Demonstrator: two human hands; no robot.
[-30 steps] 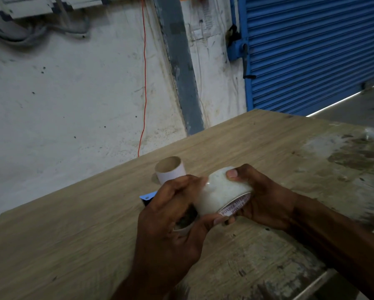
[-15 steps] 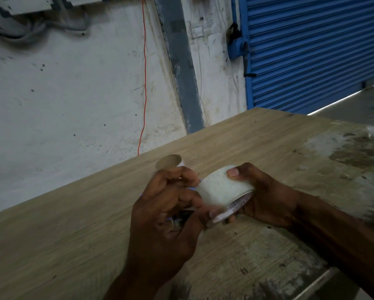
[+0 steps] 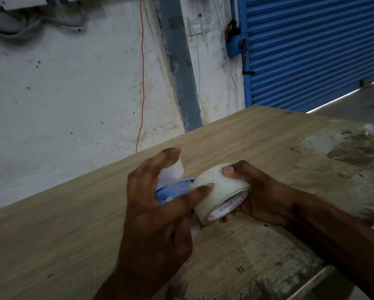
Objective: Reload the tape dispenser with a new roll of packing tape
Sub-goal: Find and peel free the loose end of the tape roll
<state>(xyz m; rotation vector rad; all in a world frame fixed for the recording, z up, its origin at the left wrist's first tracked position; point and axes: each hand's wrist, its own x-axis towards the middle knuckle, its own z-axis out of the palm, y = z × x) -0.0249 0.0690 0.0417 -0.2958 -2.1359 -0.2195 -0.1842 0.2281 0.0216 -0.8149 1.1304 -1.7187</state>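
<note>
Behind our worktop (image 3: pixel 73 245) stands a stained white wall (image 3: pixel 62 94), with a blue roller shutter (image 3: pixel 311 50) at the right. Our right hand (image 3: pixel 266 198) grasps the new roll of packing tape (image 3: pixel 219 191) above the worktop: the thumb lies on the whitish outer face and the other fingers curl under the rim, where we read red letters on the core. Our left hand (image 3: pixel 157 213) is spread and relaxed, with the fingers almost straight; its thumb touches the outer face of the roll, and the forefinger reaches up over an empty cardboard core (image 3: pixel 173 172) that stands on the worktop just behind. Between the left hand and the roll we see a blue part, probably the tape dispenser (image 3: pixel 173 189), blurred and mostly hidden, so we cannot tell how it lies. A thin orange wire (image 3: pixel 141 83) hangs down the wall.
</note>
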